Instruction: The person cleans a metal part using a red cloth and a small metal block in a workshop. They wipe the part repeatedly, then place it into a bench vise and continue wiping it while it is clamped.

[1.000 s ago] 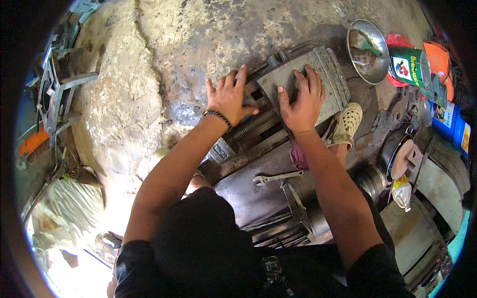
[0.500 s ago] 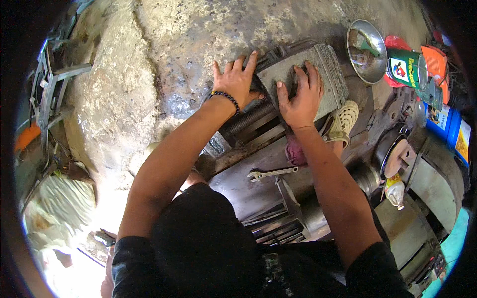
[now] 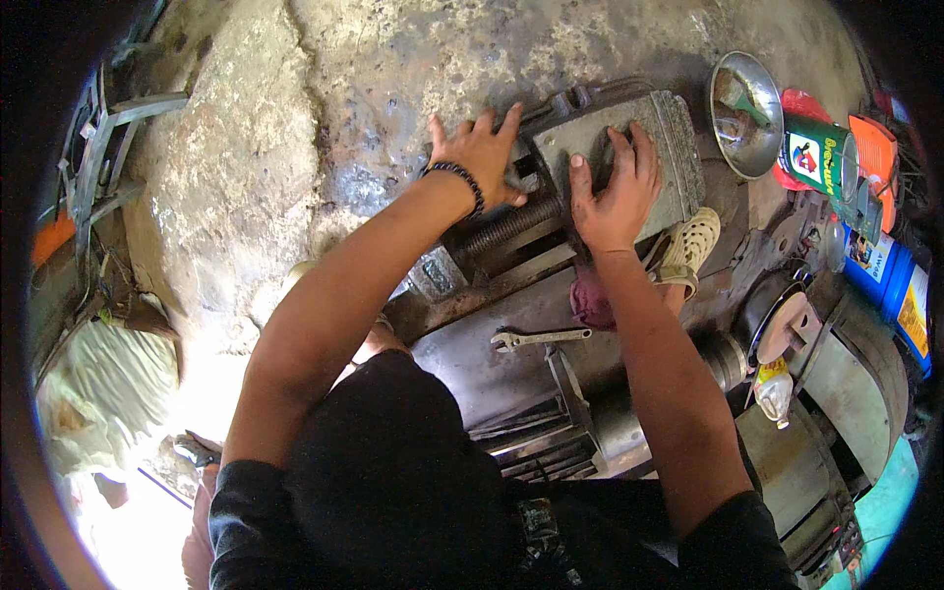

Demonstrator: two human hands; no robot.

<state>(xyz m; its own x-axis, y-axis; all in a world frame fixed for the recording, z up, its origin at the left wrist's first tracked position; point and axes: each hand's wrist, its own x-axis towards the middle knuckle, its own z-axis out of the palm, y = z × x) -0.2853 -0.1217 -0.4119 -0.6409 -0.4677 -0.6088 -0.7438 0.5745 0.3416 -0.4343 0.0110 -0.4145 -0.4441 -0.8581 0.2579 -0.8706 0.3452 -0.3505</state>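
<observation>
A heavy machine vise (image 3: pixel 669 162) lies on the stained floor, its flat metal block at the right end and a greasy threaded screw (image 3: pixel 511 226) running out to the left. My left hand (image 3: pixel 480 162), a dark beaded bracelet at its wrist, spreads its fingers at the vise's far edge, with the thumb over the screw; nothing is in it. My right hand (image 3: pixel 621 202) rests with stretched fingers on top of the block. A dark red cloth (image 3: pixel 592 300) lies beside my right forearm. Closer to me is an adjustable wrench (image 3: pixel 541 338) on a metal surface.
A metal bowl (image 3: pixel 733 152) with a brush in it stands at the far right, by a green container (image 3: pixel 816 157) and a blue container (image 3: pixel 890 280). My foot in a beige clog (image 3: pixel 690 246) is right of the vise. A metal frame (image 3: pixel 113 147) stands at the left.
The view has shifted a little, so the vise and bowl sit farther right. My left fingers are spread somewhat wider. The right hand stays on the block.
</observation>
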